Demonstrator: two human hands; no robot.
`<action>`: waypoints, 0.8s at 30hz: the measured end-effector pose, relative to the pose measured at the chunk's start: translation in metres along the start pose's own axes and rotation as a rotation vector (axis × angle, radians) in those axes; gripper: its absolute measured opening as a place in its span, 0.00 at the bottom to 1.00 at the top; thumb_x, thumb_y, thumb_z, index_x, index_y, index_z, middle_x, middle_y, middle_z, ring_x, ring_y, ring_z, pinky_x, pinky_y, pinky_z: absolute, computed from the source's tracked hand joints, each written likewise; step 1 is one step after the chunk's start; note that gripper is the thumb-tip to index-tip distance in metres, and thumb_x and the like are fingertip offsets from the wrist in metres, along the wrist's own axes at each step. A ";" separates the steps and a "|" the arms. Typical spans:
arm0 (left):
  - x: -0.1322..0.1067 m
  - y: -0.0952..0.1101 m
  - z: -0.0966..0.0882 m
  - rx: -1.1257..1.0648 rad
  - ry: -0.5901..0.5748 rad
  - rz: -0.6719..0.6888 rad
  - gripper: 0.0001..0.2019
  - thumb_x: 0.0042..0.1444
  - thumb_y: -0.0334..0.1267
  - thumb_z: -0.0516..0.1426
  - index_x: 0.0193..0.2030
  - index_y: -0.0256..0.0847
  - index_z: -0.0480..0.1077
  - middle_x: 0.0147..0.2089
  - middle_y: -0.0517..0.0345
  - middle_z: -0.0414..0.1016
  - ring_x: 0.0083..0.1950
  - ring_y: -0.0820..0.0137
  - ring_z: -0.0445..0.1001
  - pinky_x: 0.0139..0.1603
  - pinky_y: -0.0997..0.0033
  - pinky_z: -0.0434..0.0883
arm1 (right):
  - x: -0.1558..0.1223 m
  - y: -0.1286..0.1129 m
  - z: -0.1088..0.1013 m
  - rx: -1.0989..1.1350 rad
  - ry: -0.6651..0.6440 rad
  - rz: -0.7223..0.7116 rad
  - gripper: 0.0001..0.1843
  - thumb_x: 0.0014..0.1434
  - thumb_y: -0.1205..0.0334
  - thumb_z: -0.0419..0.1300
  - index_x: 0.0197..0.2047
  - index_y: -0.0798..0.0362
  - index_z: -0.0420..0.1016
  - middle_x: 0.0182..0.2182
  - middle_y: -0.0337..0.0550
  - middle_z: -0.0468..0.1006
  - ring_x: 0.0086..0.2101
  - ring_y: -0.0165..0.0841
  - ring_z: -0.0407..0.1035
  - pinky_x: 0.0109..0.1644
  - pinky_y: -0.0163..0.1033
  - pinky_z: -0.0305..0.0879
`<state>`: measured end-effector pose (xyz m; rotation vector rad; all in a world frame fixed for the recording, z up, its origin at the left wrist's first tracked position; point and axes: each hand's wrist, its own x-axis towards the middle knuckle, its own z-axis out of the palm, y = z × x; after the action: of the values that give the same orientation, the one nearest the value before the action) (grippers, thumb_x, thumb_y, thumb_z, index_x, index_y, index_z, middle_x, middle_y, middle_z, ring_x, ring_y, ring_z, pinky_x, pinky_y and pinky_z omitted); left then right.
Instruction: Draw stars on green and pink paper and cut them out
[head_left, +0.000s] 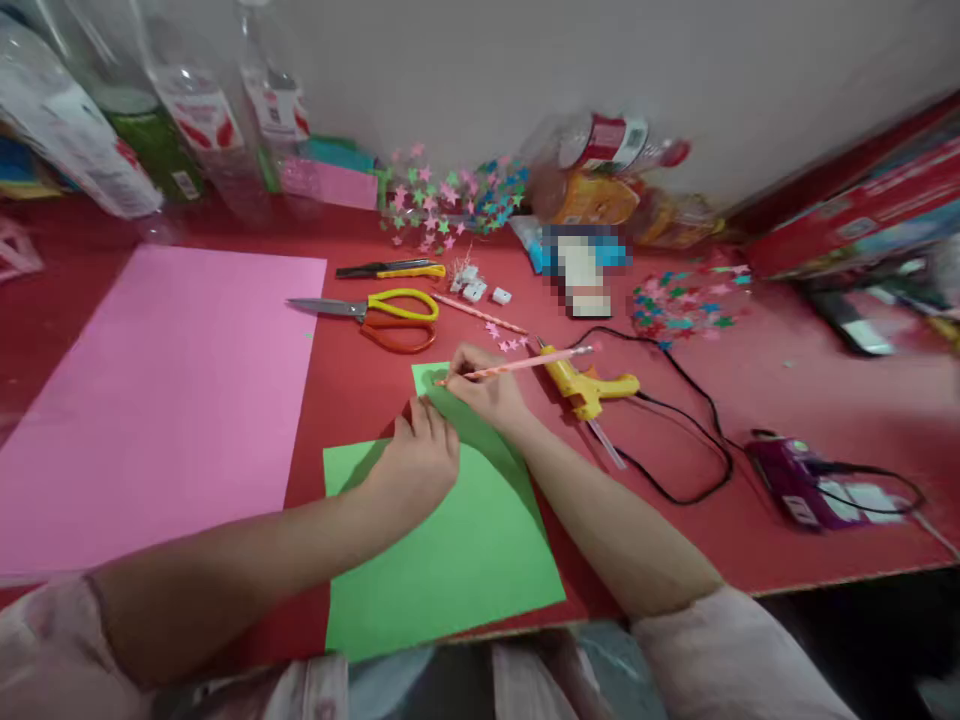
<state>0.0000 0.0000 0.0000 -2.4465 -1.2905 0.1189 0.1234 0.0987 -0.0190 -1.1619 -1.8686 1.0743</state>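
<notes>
My right hand (484, 385) pinches a pink pencil (536, 362), its tip low at the upper part of a green paper sheet (450, 560). That sheet is cut to an odd shape, with a narrow part at the top. My left hand (424, 450) lies over the sheet with fingers resting just below the pencil tip, holding no object. Beyond the hands are scissors (375, 315) with yellow and orange handles. To the right of the pencil rests a yellow glue gun (589, 383) with a clear glue stick in its back end.
A large pink sheet (172, 400) covers the left of the red table (660, 540). A utility knife (390, 270), a second pencil (480, 313) and loose paper stars (506, 338) lie beyond. Plastic bottles (202, 120) line the wall. The glue gun's black cord (709, 400) reaches a purple box (799, 480).
</notes>
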 end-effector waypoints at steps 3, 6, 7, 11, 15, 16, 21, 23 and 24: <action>-0.001 0.000 0.000 0.007 -0.009 0.002 0.17 0.57 0.25 0.48 0.49 0.19 0.72 0.49 0.25 0.75 0.49 0.50 0.77 0.38 0.62 0.76 | 0.001 0.000 0.000 0.009 0.006 -0.001 0.05 0.45 0.63 0.52 0.22 0.51 0.58 0.19 0.33 0.61 0.22 0.25 0.55 0.25 0.33 0.51; -0.001 0.000 -0.001 0.008 -0.005 -0.005 0.17 0.57 0.25 0.48 0.49 0.20 0.72 0.48 0.26 0.75 0.49 0.51 0.77 0.38 0.63 0.76 | 0.000 -0.002 0.000 0.010 0.014 0.001 0.05 0.45 0.63 0.53 0.22 0.51 0.58 0.19 0.33 0.61 0.22 0.25 0.54 0.25 0.33 0.51; -0.001 0.001 0.000 0.006 -0.002 -0.008 0.17 0.57 0.25 0.48 0.48 0.20 0.72 0.48 0.27 0.75 0.49 0.51 0.77 0.38 0.63 0.76 | -0.001 -0.003 0.001 0.011 0.016 0.006 0.05 0.46 0.63 0.53 0.22 0.51 0.58 0.19 0.33 0.61 0.22 0.25 0.54 0.25 0.33 0.51; -0.001 0.001 0.001 -0.012 0.025 -0.019 0.16 0.57 0.25 0.49 0.47 0.20 0.72 0.48 0.25 0.75 0.49 0.50 0.77 0.37 0.62 0.75 | -0.002 -0.007 0.001 0.026 0.014 0.035 0.05 0.46 0.64 0.54 0.22 0.51 0.60 0.19 0.33 0.63 0.22 0.25 0.56 0.25 0.33 0.52; -0.002 0.002 0.002 -0.013 0.042 -0.016 0.16 0.57 0.25 0.48 0.46 0.20 0.72 0.47 0.25 0.75 0.49 0.50 0.77 0.37 0.62 0.75 | -0.002 -0.010 0.001 0.033 0.001 0.049 0.05 0.48 0.64 0.54 0.23 0.51 0.61 0.19 0.33 0.65 0.23 0.26 0.60 0.27 0.33 0.55; -0.002 0.002 0.002 -0.008 0.044 -0.019 0.16 0.57 0.26 0.48 0.46 0.20 0.72 0.47 0.25 0.75 0.49 0.50 0.77 0.37 0.62 0.75 | -0.002 -0.010 0.001 0.032 -0.003 0.049 0.05 0.48 0.63 0.54 0.23 0.51 0.62 0.19 0.34 0.65 0.24 0.27 0.61 0.27 0.33 0.56; -0.002 0.002 0.003 -0.009 0.043 -0.028 0.16 0.58 0.26 0.48 0.46 0.20 0.72 0.47 0.26 0.76 0.49 0.51 0.77 0.38 0.62 0.75 | -0.002 -0.008 0.002 -0.023 -0.006 0.027 0.06 0.50 0.62 0.56 0.24 0.52 0.63 0.20 0.35 0.68 0.25 0.27 0.63 0.29 0.34 0.56; -0.002 0.002 0.003 -0.023 0.051 -0.031 0.16 0.58 0.27 0.49 0.46 0.20 0.72 0.47 0.25 0.76 0.48 0.50 0.77 0.38 0.62 0.75 | -0.002 -0.007 0.003 -0.034 -0.012 0.015 0.07 0.51 0.61 0.56 0.24 0.52 0.64 0.21 0.35 0.68 0.24 0.27 0.62 0.28 0.34 0.56; -0.002 0.002 0.004 -0.027 0.060 -0.031 0.16 0.58 0.27 0.49 0.46 0.19 0.72 0.47 0.25 0.76 0.48 0.50 0.77 0.37 0.62 0.75 | -0.002 -0.007 0.003 -0.033 -0.015 0.013 0.07 0.51 0.60 0.56 0.25 0.52 0.64 0.21 0.35 0.68 0.24 0.27 0.62 0.28 0.34 0.56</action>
<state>-0.0004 -0.0017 -0.0043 -2.4324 -1.3115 0.0203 0.1193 0.0937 -0.0143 -1.1898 -1.8990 1.0658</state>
